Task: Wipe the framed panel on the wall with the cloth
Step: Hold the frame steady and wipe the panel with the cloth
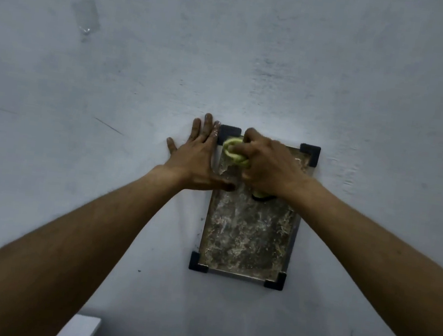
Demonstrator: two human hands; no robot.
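Note:
A framed panel (248, 232) with black corner pieces hangs on the pale wall; its dark surface is smeared with whitish streaks. My right hand (266, 167) grips a bunched yellow-green cloth (233, 151) and presses it against the panel's upper left part. A bit of the cloth also shows below my wrist. My left hand (196, 157) lies flat on the wall beside the panel's left edge, fingers straight, with the thumb reaching onto the panel.
The pale wall (113, 84) fills the view, with a strip of clear tape (86, 17) at upper left and some scuff marks. A white edge (77, 330) of something shows at the bottom left.

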